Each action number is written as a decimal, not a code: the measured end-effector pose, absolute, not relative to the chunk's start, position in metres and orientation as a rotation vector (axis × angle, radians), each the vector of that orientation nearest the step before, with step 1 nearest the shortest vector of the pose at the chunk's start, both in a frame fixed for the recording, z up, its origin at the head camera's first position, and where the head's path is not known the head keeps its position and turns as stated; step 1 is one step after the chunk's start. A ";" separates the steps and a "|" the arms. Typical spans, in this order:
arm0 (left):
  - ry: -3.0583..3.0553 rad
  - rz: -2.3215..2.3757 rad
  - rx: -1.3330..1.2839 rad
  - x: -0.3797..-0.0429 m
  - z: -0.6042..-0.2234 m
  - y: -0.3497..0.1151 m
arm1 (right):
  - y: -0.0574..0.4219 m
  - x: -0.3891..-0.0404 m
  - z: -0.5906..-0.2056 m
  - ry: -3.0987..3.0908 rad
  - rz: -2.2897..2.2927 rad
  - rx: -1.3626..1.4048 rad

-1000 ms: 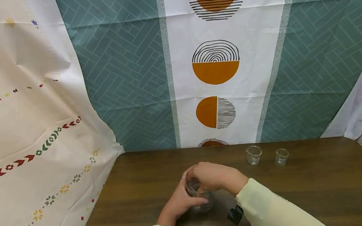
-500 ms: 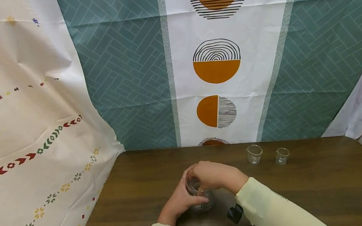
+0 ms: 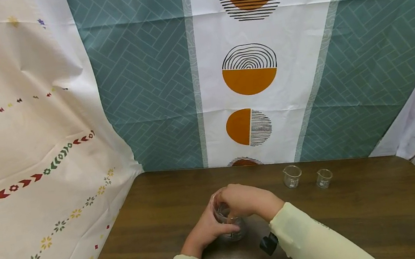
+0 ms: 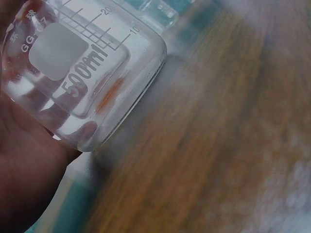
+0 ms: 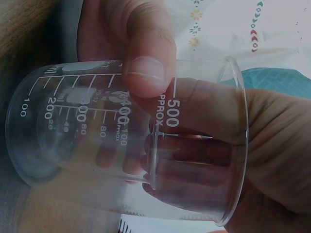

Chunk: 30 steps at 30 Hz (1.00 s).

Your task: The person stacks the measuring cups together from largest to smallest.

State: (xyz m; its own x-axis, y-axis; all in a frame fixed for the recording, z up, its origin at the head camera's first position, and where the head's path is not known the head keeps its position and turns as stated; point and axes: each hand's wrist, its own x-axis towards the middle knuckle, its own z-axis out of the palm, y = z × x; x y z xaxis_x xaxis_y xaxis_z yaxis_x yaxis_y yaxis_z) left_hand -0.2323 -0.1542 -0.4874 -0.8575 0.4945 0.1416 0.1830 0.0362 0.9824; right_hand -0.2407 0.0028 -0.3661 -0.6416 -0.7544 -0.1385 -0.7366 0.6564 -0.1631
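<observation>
A large clear glass beaker (image 3: 237, 235) marked 500 ml stands on the table, tilt hard to judge. My left hand (image 3: 208, 228) holds it round the side, thumb in front in the right wrist view. Inside it sits a smaller glass beaker (image 5: 92, 124) with a scale up to 100. My right hand (image 3: 243, 201) reaches in through the large beaker's mouth from above. Its curled fingers (image 5: 194, 150) pinch the small beaker near its rim, seen through the glass. The left wrist view shows the large beaker's lower wall (image 4: 97, 92) against the left palm.
Two more small glass beakers stand at the back right, a larger one (image 3: 292, 177) and a smaller one (image 3: 324, 178). A patterned cloth (image 3: 144, 89) hangs behind the brown wooden table (image 3: 366, 204), and a cream cloth (image 3: 32, 152) hangs at the left.
Both hands and the beakers stay as they were. Only the head view has shifted very slightly.
</observation>
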 end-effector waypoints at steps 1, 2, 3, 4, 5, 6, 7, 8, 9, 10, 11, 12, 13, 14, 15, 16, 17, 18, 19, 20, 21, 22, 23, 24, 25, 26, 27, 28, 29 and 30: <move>2.077 1.905 0.699 -0.232 -0.487 -0.154 | 0.003 -0.241 -0.366 2.677 -0.139 -1.217; 2.076 1.904 0.697 -0.232 -0.487 -0.154 | 0.002 -0.241 -0.366 2.675 -0.144 -1.211; 2.076 1.904 0.697 -0.232 -0.487 -0.154 | 0.002 -0.241 -0.366 2.673 -0.146 -1.207; 2.079 1.903 0.696 -0.232 -0.487 -0.154 | 0.002 -0.242 -0.366 2.672 -0.147 -1.205; 2.079 1.902 0.696 -0.232 -0.487 -0.154 | 0.002 -0.242 -0.367 2.671 -0.150 -1.203; 2.080 1.901 0.695 -0.232 -0.487 -0.154 | 0.002 -0.242 -0.367 2.669 -0.152 -1.201; 2.082 1.900 0.695 -0.231 -0.486 -0.154 | 0.002 -0.242 -0.367 2.667 -0.151 -1.203; 2.082 1.899 0.697 -0.231 -0.486 -0.154 | 0.002 -0.242 -0.367 2.667 -0.150 -1.204; 2.082 1.899 0.700 -0.231 -0.486 -0.154 | 0.001 -0.242 -0.367 2.665 -0.149 -1.204; 2.083 1.899 0.710 -0.231 -0.487 -0.154 | 0.001 -0.242 -0.367 2.664 -0.151 -1.202; 2.082 1.899 0.712 -0.231 -0.487 -0.155 | 0.001 -0.242 -0.367 2.662 -0.153 -1.201; 2.084 1.898 0.716 -0.231 -0.487 -0.155 | 0.001 -0.242 -0.367 2.661 -0.150 -1.202; 2.084 1.898 0.719 -0.231 -0.487 -0.155 | 0.001 -0.242 -0.367 2.660 -0.147 -1.201; 2.083 1.898 0.719 -0.231 -0.487 -0.155 | 0.000 -0.242 -0.367 2.660 -0.144 -1.201; 2.084 1.899 0.718 -0.231 -0.488 -0.155 | 0.000 -0.242 -0.368 2.660 -0.139 -1.202; 2.088 1.896 0.715 -0.231 -0.488 -0.155 | 0.000 -0.242 -0.368 2.660 -0.137 -1.202; 2.093 1.892 0.703 -0.231 -0.488 -0.155 | 0.000 -0.242 -0.368 2.659 -0.136 -1.201; 2.097 1.889 0.698 -0.230 -0.488 -0.155 | 0.000 -0.241 -0.368 2.659 -0.135 -1.196; 2.094 1.891 0.694 -0.230 -0.488 -0.155 | 0.000 -0.241 -0.368 2.660 -0.135 -1.192; 2.094 1.891 0.692 -0.231 -0.489 -0.155 | 0.000 -0.241 -0.369 2.661 -0.133 -1.189; 2.098 1.891 0.690 -0.231 -0.488 -0.155 | 0.000 -0.241 -0.369 2.663 -0.131 -1.185; 2.099 1.892 0.689 -0.231 -0.488 -0.155 | 0.001 -0.241 -0.368 2.663 -0.132 -1.183; 2.101 1.891 0.687 -0.231 -0.488 -0.155 | 0.001 -0.241 -0.368 2.664 -0.132 -1.179; 2.103 1.892 0.687 -0.231 -0.488 -0.155 | 0.000 -0.241 -0.368 2.665 -0.128 -1.177; 2.105 1.892 0.685 -0.231 -0.488 -0.155 | 0.000 -0.241 -0.368 2.665 -0.126 -1.179; 2.115 1.888 0.681 -0.231 -0.487 -0.155 | 0.000 -0.241 -0.367 2.665 -0.125 -1.179; 2.122 1.886 0.676 -0.231 -0.487 -0.155 | 0.000 -0.242 -0.367 2.665 -0.127 -1.179; 2.126 1.884 0.676 -0.232 -0.487 -0.154 | 0.000 -0.242 -0.367 2.664 -0.126 -1.176; 2.130 1.880 0.671 -0.232 -0.487 -0.154 | 0.000 -0.242 -0.367 2.664 -0.125 -1.172; 2.134 1.877 0.667 -0.232 -0.486 -0.154 | 0.000 -0.242 -0.367 2.663 -0.125 -1.170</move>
